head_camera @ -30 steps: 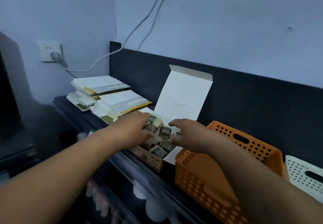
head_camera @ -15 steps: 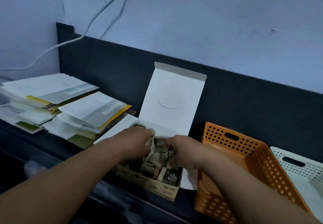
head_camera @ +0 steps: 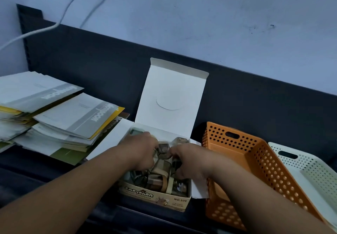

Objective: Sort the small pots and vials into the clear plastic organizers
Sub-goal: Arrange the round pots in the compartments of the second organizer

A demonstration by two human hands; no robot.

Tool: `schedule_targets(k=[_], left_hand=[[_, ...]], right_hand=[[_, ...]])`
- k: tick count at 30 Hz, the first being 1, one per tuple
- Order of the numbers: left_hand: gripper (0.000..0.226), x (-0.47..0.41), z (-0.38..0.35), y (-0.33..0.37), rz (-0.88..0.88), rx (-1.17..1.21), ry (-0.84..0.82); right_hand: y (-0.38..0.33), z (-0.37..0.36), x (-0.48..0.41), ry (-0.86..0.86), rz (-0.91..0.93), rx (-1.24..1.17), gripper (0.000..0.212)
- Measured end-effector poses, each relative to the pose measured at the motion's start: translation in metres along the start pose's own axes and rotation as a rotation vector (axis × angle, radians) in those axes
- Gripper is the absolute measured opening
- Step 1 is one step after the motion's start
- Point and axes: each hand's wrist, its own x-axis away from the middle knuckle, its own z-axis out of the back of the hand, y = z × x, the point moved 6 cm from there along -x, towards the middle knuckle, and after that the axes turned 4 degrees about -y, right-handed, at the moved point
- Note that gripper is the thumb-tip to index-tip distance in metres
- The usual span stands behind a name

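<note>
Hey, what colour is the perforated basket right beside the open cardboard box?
The basket is orange, seen best in the head view.

Shelf (head_camera: pixel 27 166): booklets (head_camera: pixel 73 120), box (head_camera: pixel 156 198), orange basket (head_camera: pixel 262 162), white basket (head_camera: pixel 317 168)

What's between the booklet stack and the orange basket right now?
In the head view, the open cardboard box, lid raised and holding small pots, sits between the booklet stack and orange basket; left hand and right hand reach into it.

Dim bluish light is falling evenly over the wall (head_camera: pixel 218 18), and the dark shelf (head_camera: pixel 21 175) is sinking into shadow. The wide lens is bowing the edges, and soft blur is smearing the left hand (head_camera: pixel 140 149) and right hand (head_camera: pixel 187 159).
</note>
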Motion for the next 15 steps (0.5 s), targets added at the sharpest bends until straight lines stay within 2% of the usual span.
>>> schedule_targets(k=[5,8,12,15], left_hand=[[0.043,-0.001,0.0,0.001,0.033,-0.029,0.002],[0.047,-0.003,0.003,-0.002,0.028,0.053,0.035],[0.044,-0.005,0.012,-0.008,-0.034,0.349,0.132],[0.037,-0.003,0.023,-0.007,-0.044,0.688,0.173]], right_hand=[[0.013,0.013,0.004,0.128,-0.005,-0.284,0.037],[0.022,0.023,0.01,0.2,0.004,-0.426,0.041],[0.034,0.029,0.018,0.304,0.01,-0.588,0.039],[0.038,0.032,0.027,0.36,0.05,-0.745,0.031]])
